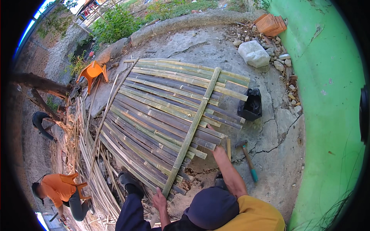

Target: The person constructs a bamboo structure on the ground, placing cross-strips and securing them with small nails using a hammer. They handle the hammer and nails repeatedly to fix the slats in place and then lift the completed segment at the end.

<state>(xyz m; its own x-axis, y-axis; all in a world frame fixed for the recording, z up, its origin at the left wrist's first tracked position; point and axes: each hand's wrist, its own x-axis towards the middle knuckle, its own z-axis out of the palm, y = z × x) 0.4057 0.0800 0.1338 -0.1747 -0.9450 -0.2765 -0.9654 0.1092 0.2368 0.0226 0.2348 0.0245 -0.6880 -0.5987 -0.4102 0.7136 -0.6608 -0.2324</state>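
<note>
Yellow sleeve (pixel 259 213) sat nearest — bamboo crosspiece (pixel 191 132) ran away up-right from left hand (pixel 158 200); right hand (pixel 218 149) sat at slat ends (pixel 219 134) — couldn't tell either grip.

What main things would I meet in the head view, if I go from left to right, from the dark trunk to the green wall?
Dark trunk, orange chair, bamboo panel, black bag, green wall.

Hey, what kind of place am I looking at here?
Probably an outdoor yard used as a makeshift work area: there's a large slatted bamboo panel, a hammer lying on the ground nearby, and leafy plants growing at the far edge.
</note>
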